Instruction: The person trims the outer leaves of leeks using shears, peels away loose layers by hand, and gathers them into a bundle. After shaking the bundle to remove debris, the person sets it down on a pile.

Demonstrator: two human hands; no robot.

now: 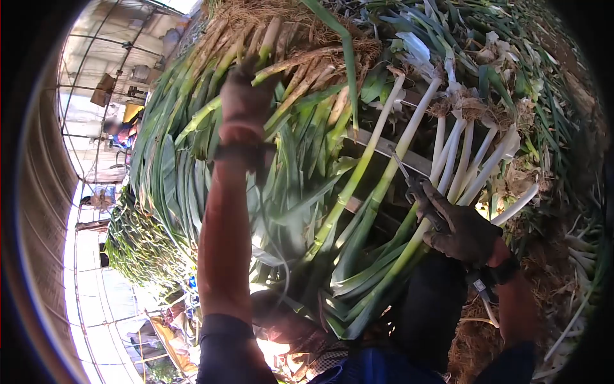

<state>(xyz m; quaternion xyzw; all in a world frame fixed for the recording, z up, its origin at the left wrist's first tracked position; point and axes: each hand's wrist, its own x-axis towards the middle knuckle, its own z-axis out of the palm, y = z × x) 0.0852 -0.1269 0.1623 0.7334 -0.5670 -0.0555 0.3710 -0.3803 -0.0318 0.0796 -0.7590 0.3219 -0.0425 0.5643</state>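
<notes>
Long green leeks [169, 150] with brown roots lie heaped at the upper left. Among their stalks, just below the roots, is my left hand [246, 99]; its fingers are dark and blurred, and whether they grip a stalk is unclear. My right hand [464, 233], in a dark glove, is closed around a small metal tool [404, 168] whose thin tip points up and left. Near that hand, several leeks with pale, stripped stems [382, 125] lie side by side, their green leaves running down toward my lap. More white stems [449, 153] with roots lie just above the right hand.
Peeled leaves and root scraps [511, 83] are piled at the upper right. Another leek heap [144, 246] stands at the left, by a framed wall of plastic sheeting. A person [118, 128] is far off at the left. Both my wrists carry dark bands.
</notes>
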